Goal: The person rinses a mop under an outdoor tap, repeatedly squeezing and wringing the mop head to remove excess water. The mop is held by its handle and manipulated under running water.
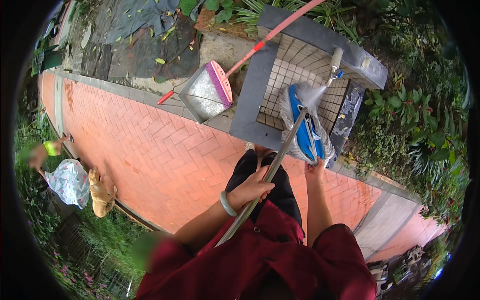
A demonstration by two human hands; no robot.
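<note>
My left hand (pixel 250 188), with a pale bangle at the wrist, grips the metal pole (pixel 279 159) of a flat mop. My right hand (pixel 315 170) holds the near end of the mop head (pixel 303 129), which has a blue backing and a grey-white string fringe. The mop head hangs tilted over a tiled outdoor sink (pixel 275 77), its near end passing over the dark stone rim. From a tap (pixel 333 73) with a blue handle, water sprays onto the head's right side and far part. My right fingertips are partly hidden.
Left of the sink, a pink broom (pixel 222 83) stands with its purple bristles in a metal dustpan (pixel 206 97). Red brick paving (pixel 157 150) runs underfoot. Plants (pixel 416 108) crowd the right side. At far left are a person (pixel 51 148), a plastic bag (pixel 69 183) and a tan dog (pixel 100 195).
</note>
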